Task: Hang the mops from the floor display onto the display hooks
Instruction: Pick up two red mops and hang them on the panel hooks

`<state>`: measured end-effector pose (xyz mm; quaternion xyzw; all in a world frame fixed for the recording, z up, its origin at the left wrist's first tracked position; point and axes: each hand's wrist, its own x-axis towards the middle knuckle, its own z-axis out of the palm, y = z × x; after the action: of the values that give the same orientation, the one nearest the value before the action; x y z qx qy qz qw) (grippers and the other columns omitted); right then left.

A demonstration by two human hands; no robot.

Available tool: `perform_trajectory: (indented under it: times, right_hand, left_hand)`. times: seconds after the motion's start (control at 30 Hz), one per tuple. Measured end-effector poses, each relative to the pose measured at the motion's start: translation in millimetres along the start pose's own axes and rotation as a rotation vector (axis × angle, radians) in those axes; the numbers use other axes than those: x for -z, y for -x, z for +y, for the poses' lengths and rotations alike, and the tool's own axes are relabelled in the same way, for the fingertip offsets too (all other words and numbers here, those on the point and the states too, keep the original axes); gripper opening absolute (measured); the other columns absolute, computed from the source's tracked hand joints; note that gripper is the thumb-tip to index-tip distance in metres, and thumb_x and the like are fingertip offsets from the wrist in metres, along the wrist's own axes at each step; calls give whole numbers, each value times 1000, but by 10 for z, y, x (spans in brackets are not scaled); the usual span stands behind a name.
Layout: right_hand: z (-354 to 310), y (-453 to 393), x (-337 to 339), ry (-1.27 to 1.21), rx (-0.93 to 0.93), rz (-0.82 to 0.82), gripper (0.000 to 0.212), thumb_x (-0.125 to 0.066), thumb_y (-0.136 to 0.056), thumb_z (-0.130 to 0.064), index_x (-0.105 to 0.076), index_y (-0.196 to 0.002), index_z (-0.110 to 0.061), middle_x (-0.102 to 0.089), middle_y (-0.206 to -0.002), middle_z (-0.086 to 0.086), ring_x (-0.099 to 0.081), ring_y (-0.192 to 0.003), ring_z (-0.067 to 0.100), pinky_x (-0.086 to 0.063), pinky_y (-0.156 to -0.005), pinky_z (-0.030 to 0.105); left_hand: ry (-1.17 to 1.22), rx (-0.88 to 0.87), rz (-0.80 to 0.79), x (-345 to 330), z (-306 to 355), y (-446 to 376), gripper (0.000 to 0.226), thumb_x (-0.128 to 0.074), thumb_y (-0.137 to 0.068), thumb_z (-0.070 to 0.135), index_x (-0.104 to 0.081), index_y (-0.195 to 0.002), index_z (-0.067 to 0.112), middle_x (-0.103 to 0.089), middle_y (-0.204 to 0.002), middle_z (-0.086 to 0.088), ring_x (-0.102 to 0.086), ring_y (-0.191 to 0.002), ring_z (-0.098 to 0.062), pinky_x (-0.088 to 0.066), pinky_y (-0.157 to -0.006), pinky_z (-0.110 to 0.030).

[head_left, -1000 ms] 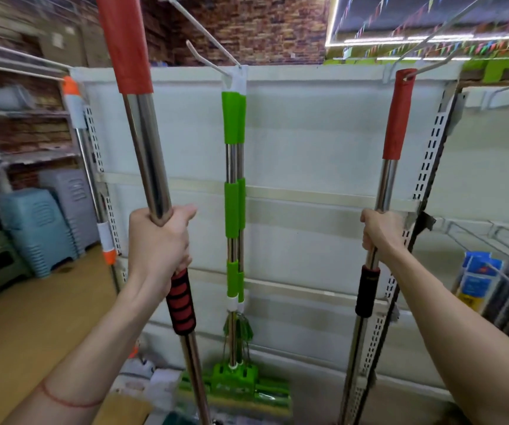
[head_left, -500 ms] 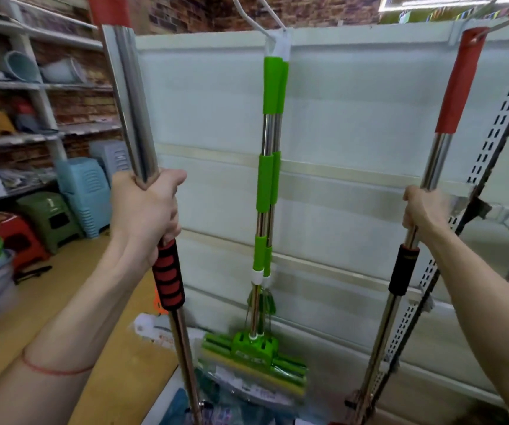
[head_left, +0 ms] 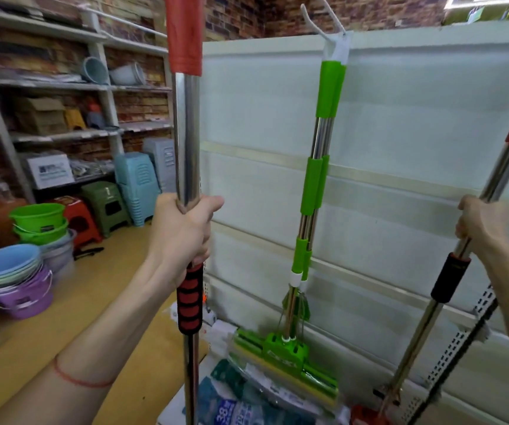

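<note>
A white display panel [head_left: 416, 118] filled the background, with a white hook [head_left: 323, 18] on its top edge. From that hook hung the green mops [head_left: 316, 179], their heads near the panel's foot. The left hand [head_left: 179, 231] gripped the steel shaft of a red-handled mop [head_left: 185, 133], held upright before the panel's left edge, just above its red-and-black foam sleeve. The right hand [head_left: 483, 225] was curled round a second red-handled mop [head_left: 498, 173], leaning near the panel's right edge.

Green mops [head_left: 316, 179] — red-and-black ribbed grip [head_left: 189, 299].
</note>
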<state>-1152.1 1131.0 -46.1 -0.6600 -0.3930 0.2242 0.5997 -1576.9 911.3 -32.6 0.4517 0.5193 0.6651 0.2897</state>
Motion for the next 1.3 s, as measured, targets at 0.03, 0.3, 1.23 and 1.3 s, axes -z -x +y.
perform_trajectory:
  times: [0.03, 0.3, 1.23, 1.3]
  right_hand:
    - [4, -2, -7, -12, -11, 0, 8, -52, -89, -17, -53, -84, -11, -42, -64, 13, -42, -50, 27, -34, -51, 30]
    - [41, 19, 71, -108, -19, -80, 13, -61, -89, -24, -50, -83, -20, -44, -65, 8, -45, -41, 18, -43, -46, 30]
    - [-1286, 2570, 329, -206, 530, -651, 42, -66, -96, -39, -71, -121, -5, -77, -115, 13, -73, -110, 23, -54, -104, 41]
    - [-1349, 2668, 281, -227, 522, -671, 31, -70, -95, -34, -71, -114, -10, -77, -115, 17, -74, -110, 25, -55, -104, 43]
  left_hand:
    - [-10, 1, 3, 8, 4, 25, 51, -64, -96, 23, -28, -60, 23, -20, -39, 8, -15, -29, -13, -18, -44, -25]
    - [-6, 16, -11, -17, 56, 146, 56, -61, -100, 15, -23, -59, 23, -17, -40, 5, -13, -30, -12, -12, -47, -32]
    - [147, -1, -515, -1291, -32, 379, 50, -65, -93, 12, -32, -56, 21, -24, -46, 0, -21, -34, -17, -22, -41, -25]
    - [145, -16, -575, -1413, -22, 463, 51, -63, -92, 9, -31, -54, 21, -24, -46, -1, -22, -34, -17, -24, -39, -24]
